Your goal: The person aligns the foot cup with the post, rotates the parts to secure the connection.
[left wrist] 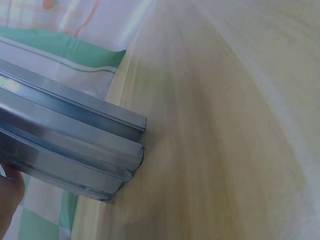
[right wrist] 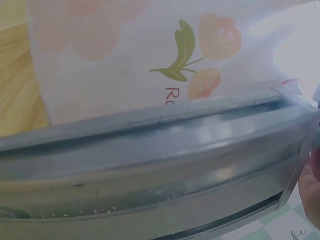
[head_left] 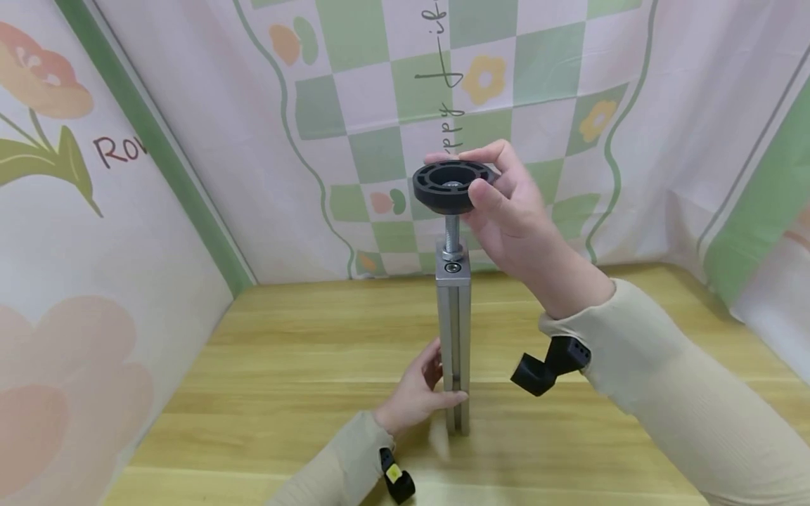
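An aluminium profile with long slots stands upright above the wooden table, its lower end at or close to the surface; I cannot tell if they touch. At its top is an end plate with a screw, a nut and a threaded rod. That rod carries a round black levelling foot, wide face up. My right hand grips the foot's rim between thumb and fingers. Lower down, my left hand holds the profile, thumb across its near face. In the right wrist view the profile's side fills the lower half.
The wooden table spreads beneath both hands. A printed curtain hangs behind it, and another patterned cloth covers the left side. Each sleeve cuff has a black wrist mount, the right one jutting toward the profile.
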A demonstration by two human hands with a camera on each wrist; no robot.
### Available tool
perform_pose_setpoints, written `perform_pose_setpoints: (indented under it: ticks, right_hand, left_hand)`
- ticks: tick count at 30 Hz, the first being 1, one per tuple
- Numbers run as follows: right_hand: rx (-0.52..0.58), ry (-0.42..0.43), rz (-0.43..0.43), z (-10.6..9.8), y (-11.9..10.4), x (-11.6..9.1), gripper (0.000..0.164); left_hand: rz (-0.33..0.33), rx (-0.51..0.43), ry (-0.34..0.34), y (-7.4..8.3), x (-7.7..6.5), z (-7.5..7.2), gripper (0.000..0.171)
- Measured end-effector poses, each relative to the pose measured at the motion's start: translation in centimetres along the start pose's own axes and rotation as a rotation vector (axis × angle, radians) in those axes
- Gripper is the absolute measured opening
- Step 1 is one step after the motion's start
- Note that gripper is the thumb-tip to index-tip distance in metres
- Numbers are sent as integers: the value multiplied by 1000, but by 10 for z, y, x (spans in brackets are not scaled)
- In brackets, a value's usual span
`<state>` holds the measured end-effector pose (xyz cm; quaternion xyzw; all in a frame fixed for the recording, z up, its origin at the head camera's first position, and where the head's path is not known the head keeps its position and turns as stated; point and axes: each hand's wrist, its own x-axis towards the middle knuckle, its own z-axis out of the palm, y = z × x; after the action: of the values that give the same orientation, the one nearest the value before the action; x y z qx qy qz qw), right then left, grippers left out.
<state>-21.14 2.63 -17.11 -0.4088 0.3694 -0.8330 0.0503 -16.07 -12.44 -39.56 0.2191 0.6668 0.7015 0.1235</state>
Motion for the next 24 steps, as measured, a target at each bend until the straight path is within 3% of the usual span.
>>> perform_pose_setpoints:
  ticks: [6,12,19,24]
  right_hand:
    - [-37,22,-2,6,-5,-6,17]
    - [-38,43,-56,9,-7,-12,26]
    - [-243,133,-95,17,-10,-19,36]
    - [-305,172,-117,20,-11,-21,38]
  left_hand:
    - [3,-2,-6,1,-1,0,81]
    - [11,11,-9,0,-1,0,81]
    - [-4,0,-5,0,-1,0,80]
    - [-6,-4,-1,2,-1,1,78]
